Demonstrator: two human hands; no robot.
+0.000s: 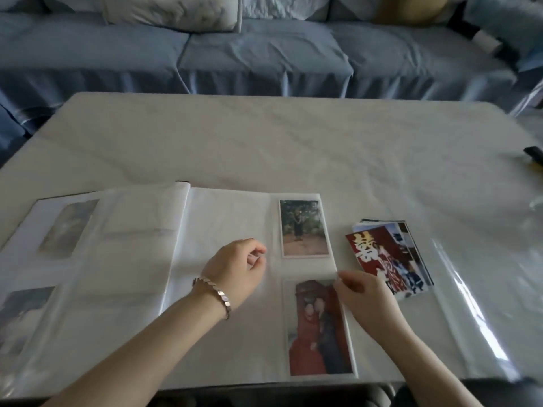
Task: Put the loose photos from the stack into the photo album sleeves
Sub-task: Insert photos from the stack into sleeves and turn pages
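Album point(229, 218): open flat on the bench point(293, 142), at its near edge.
Upper photo point(304, 227): sleeved, top of the album's right page, outer column.
Lower photo point(318, 327): in the sleeve directly below, same column of the album.
Stack point(388, 259): loose photos fanned just right of the album, red print on top.
Left hand point(238, 268): rests on the album's right page beside the upper photo, fingers loosely curled, holding nothing; bracelet point(216, 295) on the wrist.
Right hand point(361, 292): at the album's right edge, thumb and forefinger pinching the lower photo's top right corner; partly over the stack.
Sofa point(264, 54): blue, beyond the album, behind the bench.
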